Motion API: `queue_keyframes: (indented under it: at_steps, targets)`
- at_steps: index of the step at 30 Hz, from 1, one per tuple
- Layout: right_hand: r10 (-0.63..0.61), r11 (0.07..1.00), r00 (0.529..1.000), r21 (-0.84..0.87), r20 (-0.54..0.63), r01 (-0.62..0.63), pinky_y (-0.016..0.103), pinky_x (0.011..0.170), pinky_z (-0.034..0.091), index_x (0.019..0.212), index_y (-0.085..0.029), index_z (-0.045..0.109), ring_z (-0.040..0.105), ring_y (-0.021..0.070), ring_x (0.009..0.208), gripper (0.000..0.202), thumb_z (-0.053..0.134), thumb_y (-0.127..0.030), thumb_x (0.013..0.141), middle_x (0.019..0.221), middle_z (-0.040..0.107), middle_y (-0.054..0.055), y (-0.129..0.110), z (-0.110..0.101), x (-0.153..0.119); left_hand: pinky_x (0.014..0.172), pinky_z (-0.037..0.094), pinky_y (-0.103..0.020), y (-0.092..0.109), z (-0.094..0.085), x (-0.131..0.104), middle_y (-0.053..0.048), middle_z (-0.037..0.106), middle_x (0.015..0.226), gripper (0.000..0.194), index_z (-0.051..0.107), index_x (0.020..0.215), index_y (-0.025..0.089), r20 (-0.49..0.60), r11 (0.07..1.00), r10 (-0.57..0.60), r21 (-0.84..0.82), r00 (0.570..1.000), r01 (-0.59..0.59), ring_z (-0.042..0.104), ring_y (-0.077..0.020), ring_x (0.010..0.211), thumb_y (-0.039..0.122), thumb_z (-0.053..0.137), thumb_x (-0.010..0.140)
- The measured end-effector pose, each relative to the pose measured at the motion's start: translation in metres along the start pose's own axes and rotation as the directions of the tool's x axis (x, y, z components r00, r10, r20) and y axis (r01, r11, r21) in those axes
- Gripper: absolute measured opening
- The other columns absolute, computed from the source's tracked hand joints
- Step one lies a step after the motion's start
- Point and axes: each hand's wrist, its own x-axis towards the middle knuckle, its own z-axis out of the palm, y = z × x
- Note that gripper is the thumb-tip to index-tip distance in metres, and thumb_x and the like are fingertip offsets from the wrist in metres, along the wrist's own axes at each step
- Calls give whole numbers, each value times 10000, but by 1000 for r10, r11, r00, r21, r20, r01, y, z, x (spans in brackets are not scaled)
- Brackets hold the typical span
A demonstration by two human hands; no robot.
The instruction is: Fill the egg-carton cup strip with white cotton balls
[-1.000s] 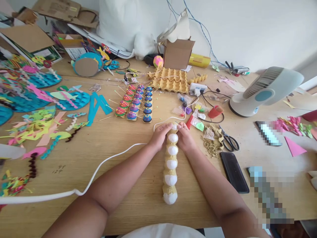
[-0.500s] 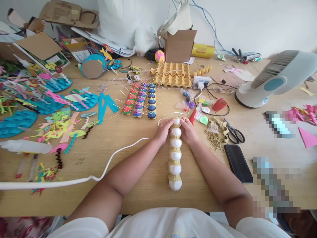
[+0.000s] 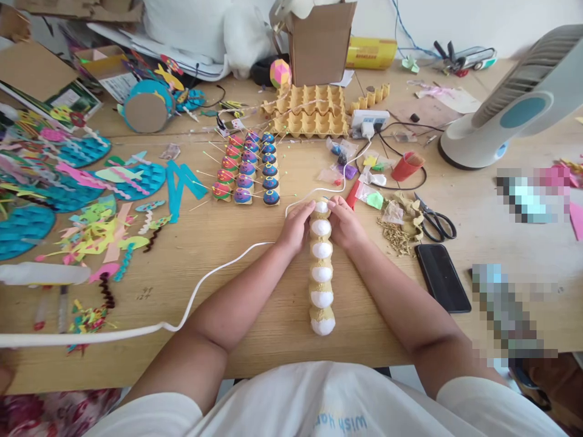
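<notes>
**Both hands on a knobbly carton strip**

So the carton strip [image 3: 322, 274] is front and centre on this one, over the near part of the wooden counter [image 3: 273, 321], between the two forearms. It points away from the person and has six bumps in a line, each topped white with tan carton between them. Can't tell if it's lying flat or tipped up a bit at the far end.

Left hand [image 3: 295, 229] has its grip pinched on the left side of that far end, and the right hand [image 3: 347, 223] has its grip pinched on the right side of the same bump. The near end is free.

Just past the hands, slightly left, are three rows of painted bumps: a red row [image 3: 225, 176], a purple row [image 3: 243, 196] and a dark blue row [image 3: 270, 182], all with thin pins sticking out. Behind those is a yellow egg tray [image 3: 296, 125].

Right side's busy: carton scraps [image 3: 395, 237], black-handled scissors [image 3: 441, 224], a phone [image 3: 444, 278] near the right forearm, a red cup [image 3: 407, 167] and a chunky fan [image 3: 519, 109] further off. A white cord [image 3: 200, 288] snakes in from the left.
</notes>
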Motion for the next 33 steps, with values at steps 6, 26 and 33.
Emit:
queue_keyframes:
  at_steps: [6, 26, 33]
  targets:
    - [-2, 1000, 1000, 1, 0, 2, 302, 681, 453, 847, -273, 469, 538, 149, 722, 547, 1000, -369, 755, 769, 582, -60, -2, 4, -2, 769, 496, -319, 0, 1, -2, 4, 700, 776, 399, 734, 769, 192, 8, 1000, 21, 21, 1000, -21, 603, -159, 769, 529, 947, 796]
    - [0, 1000, 1000, 20, 1, 0, 308, 672, 508, 836, -269, 496, 548, 143, 709, 620, 1042, -522, 687, 748, 587, -64, -3, 6, -2, 811, 555, -313, 0, -3, -1, 1, 749, 783, 482, 767, 826, 195, 62, 1000, -16, 5, 998, 16, 727, -191, 866, 617, 990, 762]
    - [-23, 999, 1000, -30, -2, 23, 287, 646, 456, 821, -267, 431, 509, 120, 672, 662, 1050, -454, 679, 731, 544, -78, -2, 5, 0, 779, 562, -295, -6, -5, 1, 1, 753, 776, 503, 768, 836, 200, 70, 1000, 8, 7, 998, -8, 726, -174, 810, 643, 993, 759]
